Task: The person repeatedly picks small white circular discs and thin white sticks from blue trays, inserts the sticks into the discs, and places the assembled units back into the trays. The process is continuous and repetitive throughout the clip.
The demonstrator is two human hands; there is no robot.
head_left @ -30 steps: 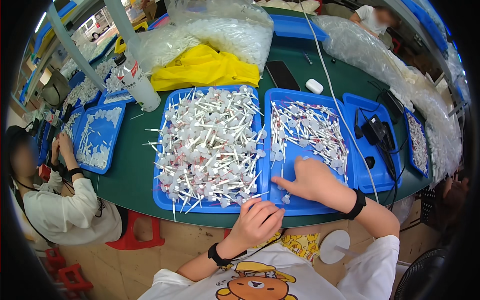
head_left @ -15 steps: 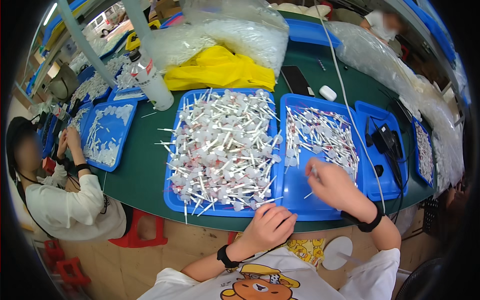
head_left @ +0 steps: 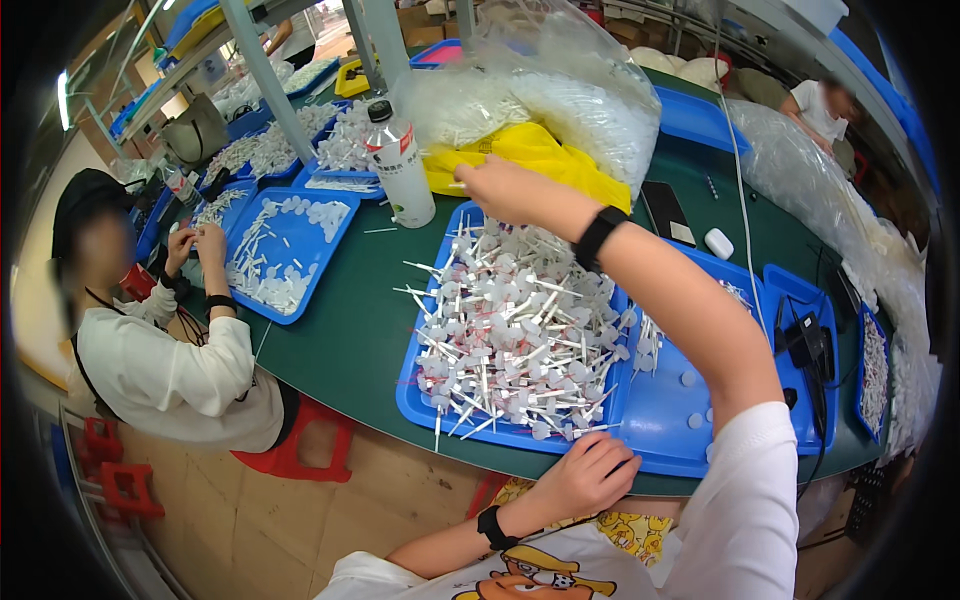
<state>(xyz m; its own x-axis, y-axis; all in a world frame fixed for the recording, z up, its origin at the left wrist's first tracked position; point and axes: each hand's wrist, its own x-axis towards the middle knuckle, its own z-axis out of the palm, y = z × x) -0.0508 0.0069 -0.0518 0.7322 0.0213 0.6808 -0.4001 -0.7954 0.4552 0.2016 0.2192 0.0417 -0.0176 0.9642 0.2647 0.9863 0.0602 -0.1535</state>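
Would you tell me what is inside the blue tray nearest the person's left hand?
The blue tray holds a heap of white stick-like parts. Its floor beneath them is mostly covered.

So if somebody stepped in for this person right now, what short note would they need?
Left hand: resting on the near rim of the blue trays, fingers curled, nothing visibly held.
Right hand: stretched out over the far end of the left blue tray, near the yellow bag; whether it holds anything cannot be seen.
Left tray: piled with white stick parts.
Right blue tray: mostly bare, a few sticks and small caps.
Done or left: unclear.
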